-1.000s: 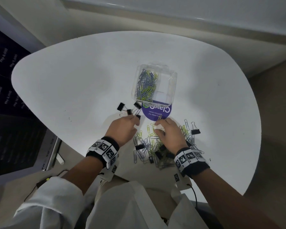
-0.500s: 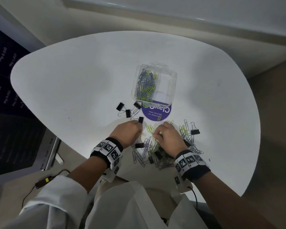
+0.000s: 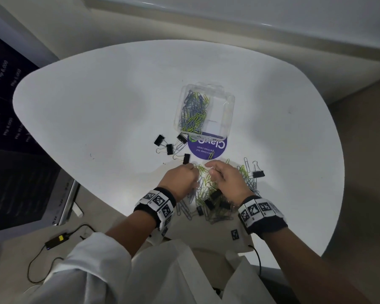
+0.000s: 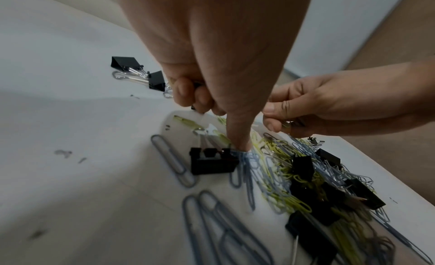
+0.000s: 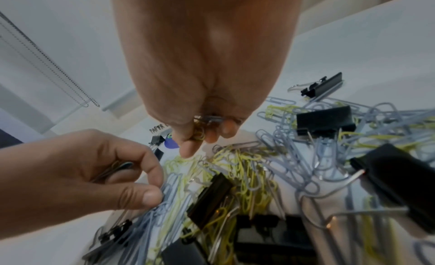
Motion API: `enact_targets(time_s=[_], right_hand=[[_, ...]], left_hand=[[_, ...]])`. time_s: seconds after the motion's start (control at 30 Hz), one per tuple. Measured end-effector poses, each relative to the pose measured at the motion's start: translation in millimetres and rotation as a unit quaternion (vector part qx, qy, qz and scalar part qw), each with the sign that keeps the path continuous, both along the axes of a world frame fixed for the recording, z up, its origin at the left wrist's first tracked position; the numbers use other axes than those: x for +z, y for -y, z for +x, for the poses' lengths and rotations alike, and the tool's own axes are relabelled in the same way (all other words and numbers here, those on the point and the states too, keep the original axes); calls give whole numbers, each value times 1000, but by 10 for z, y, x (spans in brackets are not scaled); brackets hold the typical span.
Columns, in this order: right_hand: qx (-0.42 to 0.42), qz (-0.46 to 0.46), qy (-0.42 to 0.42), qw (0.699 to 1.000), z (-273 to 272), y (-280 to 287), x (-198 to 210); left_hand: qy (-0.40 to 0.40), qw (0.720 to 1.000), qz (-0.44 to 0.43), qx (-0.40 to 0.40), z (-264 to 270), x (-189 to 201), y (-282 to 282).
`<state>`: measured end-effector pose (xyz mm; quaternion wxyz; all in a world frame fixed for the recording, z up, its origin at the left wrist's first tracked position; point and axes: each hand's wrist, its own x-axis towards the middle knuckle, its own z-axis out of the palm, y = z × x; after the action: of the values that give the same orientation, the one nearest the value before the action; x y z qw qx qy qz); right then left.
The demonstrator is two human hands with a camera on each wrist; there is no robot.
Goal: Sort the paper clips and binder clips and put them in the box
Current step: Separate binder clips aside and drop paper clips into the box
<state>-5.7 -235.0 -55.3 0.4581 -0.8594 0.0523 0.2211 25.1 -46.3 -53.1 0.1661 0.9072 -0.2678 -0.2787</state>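
Note:
A clear plastic box [image 3: 231, 106] stands mid-table with blue and yellow paper clips [image 3: 193, 113] in its left compartment. Several black binder clips [image 3: 170, 148] lie apart, left of the box. A mixed pile [image 3: 213, 200] of paper clips and binder clips lies at the near edge. My left hand [image 3: 191, 171] hovers over the pile's left side, fingers curled round grey paper clips [image 5: 118, 166], thumb [image 4: 240, 138] pressing on blue clips beside a binder clip [image 4: 212, 162]. My right hand [image 3: 212, 172] grips a small bunch of yellow and grey paper clips [image 5: 202, 132] just above the pile.
A round purple sticker [image 3: 206, 149] lies partly under the box. One binder clip [image 3: 258, 173] lies alone right of the pile. The white table's [image 3: 97, 102] near edge runs just behind the pile. A dark screen stands at left, and a cabled device [image 3: 56, 239] lies on the floor.
My left hand left a binder clip beside the group at the left and came back right to the pile. My right hand rose slightly off the pile with clips in it.

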Motion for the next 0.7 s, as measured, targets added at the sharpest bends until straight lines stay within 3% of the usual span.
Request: enact_targets(time_s=[0.2, 0.37, 0.43, 0.53, 0.63, 0.7], right_hand=[[-63, 49, -55, 995, 32, 19, 26], [-135, 74, -131, 979, 96, -21, 41], [-111, 50, -107, 987, 97, -43, 67], [2, 5, -47, 999, 77, -76, 79], [131, -69, -8, 989, 48, -106, -40], [150, -105, 23, 983, 31, -148, -97]], left_hand=[[-49, 998, -22, 31, 21, -35, -41], [-158, 962, -112, 195, 58, 49, -77], [-199, 930, -151, 271, 74, 88, -96], [-210, 906, -174, 325, 113, 84, -130], [-261, 868, -221, 361, 148, 61, -141], [-298, 833, -248, 394, 162, 68, -133]])
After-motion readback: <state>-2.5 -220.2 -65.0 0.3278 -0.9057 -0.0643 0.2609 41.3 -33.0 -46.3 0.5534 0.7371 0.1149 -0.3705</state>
